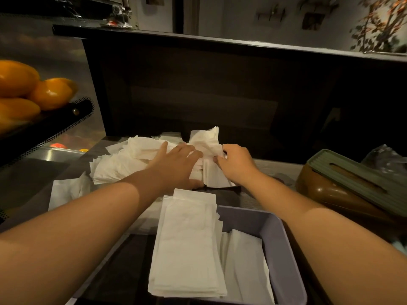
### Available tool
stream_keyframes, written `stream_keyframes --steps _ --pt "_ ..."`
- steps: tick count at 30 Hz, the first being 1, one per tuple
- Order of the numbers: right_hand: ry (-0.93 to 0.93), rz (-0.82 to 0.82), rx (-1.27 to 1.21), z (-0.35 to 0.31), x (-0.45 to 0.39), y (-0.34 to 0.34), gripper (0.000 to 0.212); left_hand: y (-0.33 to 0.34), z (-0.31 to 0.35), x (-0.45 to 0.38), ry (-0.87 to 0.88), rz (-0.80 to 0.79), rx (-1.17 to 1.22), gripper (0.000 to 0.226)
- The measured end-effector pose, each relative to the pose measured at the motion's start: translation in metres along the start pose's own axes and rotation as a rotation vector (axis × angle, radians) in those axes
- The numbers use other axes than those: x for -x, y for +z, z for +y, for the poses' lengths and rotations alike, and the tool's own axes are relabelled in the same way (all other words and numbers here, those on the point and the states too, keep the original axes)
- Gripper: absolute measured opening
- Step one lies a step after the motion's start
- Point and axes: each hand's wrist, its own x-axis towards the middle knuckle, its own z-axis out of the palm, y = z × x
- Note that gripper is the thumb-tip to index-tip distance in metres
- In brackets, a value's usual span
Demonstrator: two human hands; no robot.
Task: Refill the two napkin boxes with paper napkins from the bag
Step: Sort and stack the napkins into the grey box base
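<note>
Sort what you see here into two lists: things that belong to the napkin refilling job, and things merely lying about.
Belonging to the job:
loose napkin pile
napkin stack in the grey napkin box
brown napkin box with green lid
left hand, resting on the pile
right hand, pinching napkins

Just lying about:
oranges
black perforated tray

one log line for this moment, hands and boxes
left hand: flat on loose white napkin pile | right hand: pinching napkins | grey plastic box: part filled | brown green-lidded box: closed

Brown box [343, 190] crowding right side
</note>
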Motion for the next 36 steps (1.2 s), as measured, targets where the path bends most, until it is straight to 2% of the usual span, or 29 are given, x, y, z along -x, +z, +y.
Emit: stream_keyframes --steps 3,8,9,11,14,15,17,19,21,24,28,30,33,36 --pt "0.042 0.038 -0.063 0.007 0.006 -0.014 0.015 -0.01 0.01 0.006 -0.015 0.096 0.188 0.081" --pt "0.161 0.092 -0.384 0.018 0.025 -0.032 0.025 -0.022 0.028 0.009 -0.247 0.46 0.9 0.057" --pt "0.172 0.088 -0.458 0.018 0.029 -0.034 0.023 -0.024 0.031 0.009 -0.289 0.477 1.047 0.055" --pt "0.178 0.073 -0.561 0.02 0.039 -0.037 0.017 -0.028 0.041 0.009 -0.329 0.433 1.31 0.064" --pt "0.16 0.062 -0.655 0.025 0.053 -0.037 0.01 -0.024 0.052 0.008 -0.237 0.301 1.603 0.079" --pt "0.162 0.06 -0.668 0.025 0.057 -0.036 0.01 -0.021 0.055 0.007 -0.169 0.245 1.645 0.079" --pt "0.168 0.06 -0.667 0.026 0.063 -0.031 0.012 -0.015 0.059 0.006 -0.083 0.199 1.566 0.079" --pt "0.154 0.051 -0.657 0.026 0.068 -0.026 0.014 -0.007 0.061 0.001 -0.099 0.279 1.442 0.074" --pt "0.123 0.033 -0.593 0.027 0.071 -0.024 0.01 0.002 0.059 -0.002 -0.147 0.33 1.42 0.066" --pt "0.089 0.005 -0.513 0.026 0.075 -0.022 0.01 0.013 0.055 0.0 -0.165 0.281 1.402 0.061" --pt "0.054 -0.039 -0.502 0.023 0.078 -0.024 0.017 0.01 0.051 0.0 -0.181 0.286 1.442 0.074" --pt "0.038 -0.061 -0.507 0.024 0.078 -0.027 0.02 0.007 0.048 -0.003 -0.149 0.207 1.549 0.079" --pt "0.024 -0.12 -0.503 0.026 0.079 -0.028 0.022 0.006 0.046 -0.002 -0.037 0.021 1.657 0.065" --pt "0.014 -0.157 -0.51 0.026 0.079 -0.032 0.024 0.001 0.05 -0.002 -0.026 0.027 1.691 0.042"
